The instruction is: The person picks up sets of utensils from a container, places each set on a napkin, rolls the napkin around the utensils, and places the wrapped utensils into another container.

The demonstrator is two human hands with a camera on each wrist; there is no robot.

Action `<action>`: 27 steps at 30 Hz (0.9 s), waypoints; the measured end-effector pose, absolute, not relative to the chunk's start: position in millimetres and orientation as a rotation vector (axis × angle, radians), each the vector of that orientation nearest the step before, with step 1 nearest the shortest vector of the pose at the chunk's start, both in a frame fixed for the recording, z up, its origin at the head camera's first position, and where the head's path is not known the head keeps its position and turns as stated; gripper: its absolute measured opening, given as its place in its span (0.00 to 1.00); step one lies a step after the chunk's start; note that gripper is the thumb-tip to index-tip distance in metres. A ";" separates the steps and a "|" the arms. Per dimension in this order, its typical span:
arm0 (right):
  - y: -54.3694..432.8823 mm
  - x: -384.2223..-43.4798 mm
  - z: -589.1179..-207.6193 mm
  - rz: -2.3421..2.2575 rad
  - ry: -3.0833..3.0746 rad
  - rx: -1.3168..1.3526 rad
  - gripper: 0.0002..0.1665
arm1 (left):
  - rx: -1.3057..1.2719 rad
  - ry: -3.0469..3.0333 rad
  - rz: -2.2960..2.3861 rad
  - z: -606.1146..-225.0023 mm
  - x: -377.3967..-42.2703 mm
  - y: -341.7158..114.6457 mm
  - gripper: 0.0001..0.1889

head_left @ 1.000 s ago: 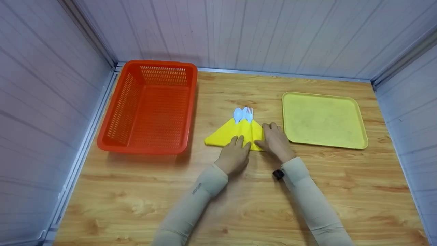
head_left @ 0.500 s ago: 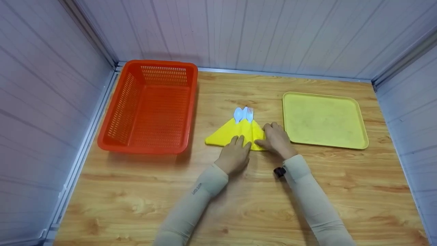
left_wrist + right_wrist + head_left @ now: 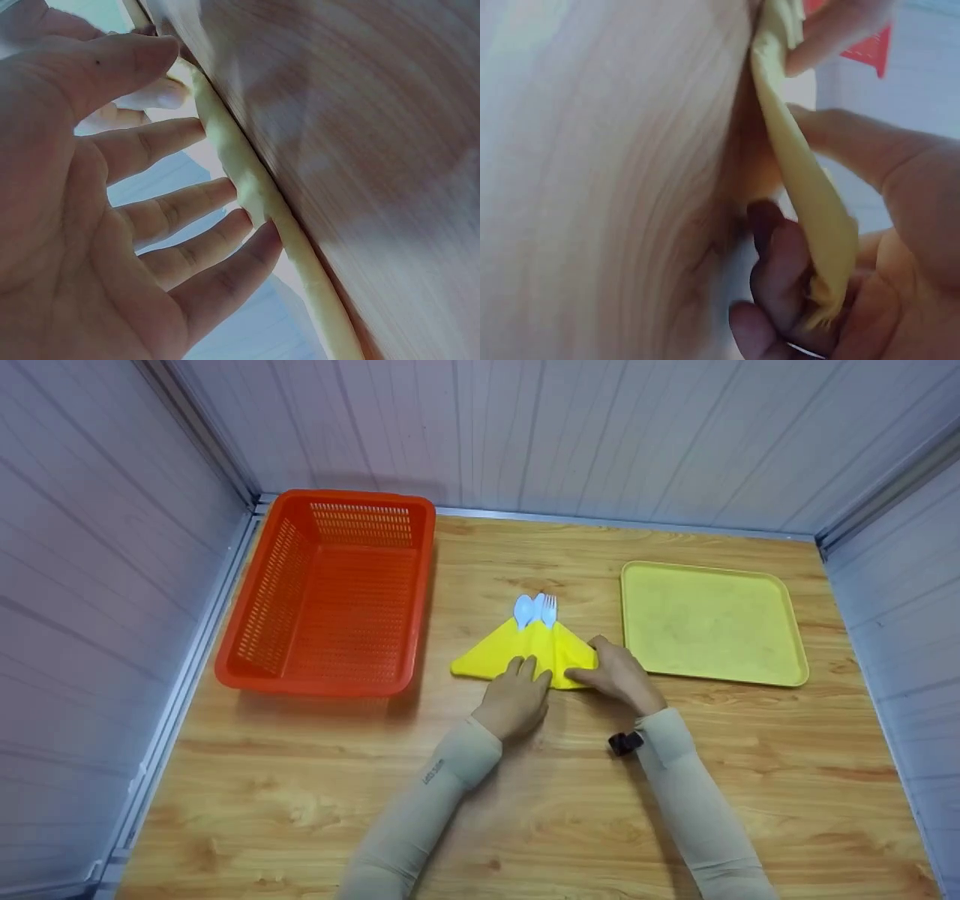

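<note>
We saw a flat, yellow napkin (image 3: pixel 496 652), folded into a wide triangle, lying on the brown wood-look tabletop (image 3: pixel 555 825), between the basket and the tray. Three pale, plastic-looking things poked out of its top, toward the tabletop's back edge: a round-ended spoon (image 3: pixel 523 609) on the left, a fork (image 3: pixel 550 612) on the right, and a thin pale piece (image 3: pixel 538 608) between them. We saw the left hand (image 3: pixel 511 706) open, with its long fingers nearly straight and their tips touching the middle of the napkin's front edge. The right hand (image 3: pixel 621 673) had the napkin's right end pinched, with the thumb on one side and bent fingers on the other. We saw a deep, orange-red plastic basket (image 3: pixel 315 688) with little holes in its sides, in the tabletop's back left corner. A flat, pale yellow tray (image 3: pixel 712 622) with round corners lay near the back right corner. We saw beige sleeves (image 3: pixel 424 802) on both arms, and a small black thing (image 3: pixel 625 744) at the right wrist. Pale walls (image 3: pixel 510 435) with thin lines stood along the tabletop's back, left and right edges.
</note>
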State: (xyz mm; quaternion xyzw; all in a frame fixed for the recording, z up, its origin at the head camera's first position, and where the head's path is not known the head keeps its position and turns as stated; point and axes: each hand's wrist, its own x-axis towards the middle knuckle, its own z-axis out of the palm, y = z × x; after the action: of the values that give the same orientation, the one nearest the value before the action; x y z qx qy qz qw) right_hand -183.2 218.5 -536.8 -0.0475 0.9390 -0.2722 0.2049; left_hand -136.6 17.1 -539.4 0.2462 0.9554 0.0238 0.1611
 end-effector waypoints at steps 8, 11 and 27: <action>241.8 -173.9 -539.7 -0.941 2.558 -0.070 0.32 | 0.690 2.720 0.055 -539.1 -136.3 17.8 0.28; 245.2 -170.3 -539.4 -1.018 2.533 -0.080 0.27 | 0.690 2.718 0.068 -538.8 -136.3 18.1 0.28; 217.3 -162.2 -539.8 -1.464 2.506 -0.225 0.08 | 0.675 2.713 0.083 -536.6 -136.3 17.1 0.28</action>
State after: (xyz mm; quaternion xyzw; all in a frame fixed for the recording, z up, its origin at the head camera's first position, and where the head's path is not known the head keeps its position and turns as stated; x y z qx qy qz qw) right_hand -162.2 217.3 -539.8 -0.0769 0.8552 -0.4996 0.1151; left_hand -136.3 17.1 -536.6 0.2378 0.9557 0.0293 0.1712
